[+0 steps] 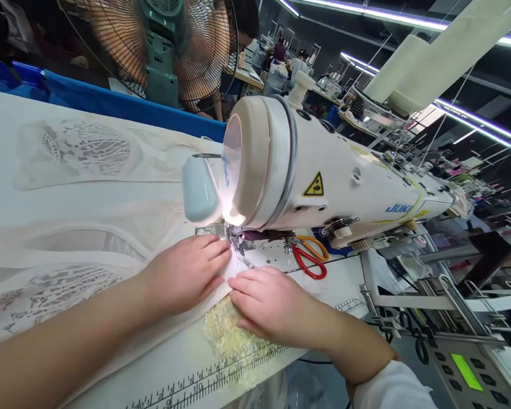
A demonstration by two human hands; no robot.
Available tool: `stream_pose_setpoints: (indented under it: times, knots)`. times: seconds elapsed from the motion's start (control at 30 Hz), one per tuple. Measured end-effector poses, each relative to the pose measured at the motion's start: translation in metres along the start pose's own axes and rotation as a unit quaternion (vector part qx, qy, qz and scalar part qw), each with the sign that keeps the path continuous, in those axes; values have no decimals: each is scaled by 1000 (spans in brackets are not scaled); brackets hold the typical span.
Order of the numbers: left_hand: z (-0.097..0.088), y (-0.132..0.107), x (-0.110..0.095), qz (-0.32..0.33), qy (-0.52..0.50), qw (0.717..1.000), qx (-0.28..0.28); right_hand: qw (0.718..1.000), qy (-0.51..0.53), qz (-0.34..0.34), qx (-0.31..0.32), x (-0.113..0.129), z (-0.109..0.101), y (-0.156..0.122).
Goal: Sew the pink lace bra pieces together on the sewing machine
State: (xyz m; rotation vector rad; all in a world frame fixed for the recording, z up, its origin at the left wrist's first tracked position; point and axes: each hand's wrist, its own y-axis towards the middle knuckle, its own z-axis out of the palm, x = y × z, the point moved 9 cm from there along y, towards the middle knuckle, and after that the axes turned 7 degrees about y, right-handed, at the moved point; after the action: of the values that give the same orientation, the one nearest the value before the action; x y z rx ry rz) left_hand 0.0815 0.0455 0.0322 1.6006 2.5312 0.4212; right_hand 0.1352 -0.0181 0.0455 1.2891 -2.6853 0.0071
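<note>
White sheer fabric (153, 241) with lace panels lies across the sewing table and runs up to the needle area of a white sewing machine (259, 165). My left hand (187, 270) rests on this fabric just left of the presser foot (238, 244), its fingers stretched flat and the thumb low. To the right, my right hand (270, 304) has its fingers bent together at the fabric's edge, close to the foot. What its fingertips pinch is partly hidden. Beneath that hand, a crinkled yellowish patch (225, 329) covers part of the table.
Red-and-orange-handled scissors (310, 258) lie right of the needle area. A printed ruler (196, 386) runs along the table's front edge. A light-blue machine part (199, 190) hangs beside the lit machine head. Behind the blue edging (132, 108) stands a large fan (162, 51).
</note>
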Motion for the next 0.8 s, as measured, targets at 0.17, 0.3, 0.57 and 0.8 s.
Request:
stream_pose_setpoints:
  times: [0.17, 0.3, 0.57, 0.8]
  knots:
    - [5, 5, 6, -29, -4, 999, 41, 1000, -2, -1, 8, 1, 1, 0]
    - [6, 13, 9, -35, 19, 996, 86, 1000, -5, 27, 13, -7, 4, 2]
    - [0, -1, -4, 33, 50, 997, 48, 1000, 2, 2, 21, 0, 6, -2]
    - [-3, -9, -8, 15, 66, 997, -22, 1000, -3, -10, -5, 3, 2, -4]
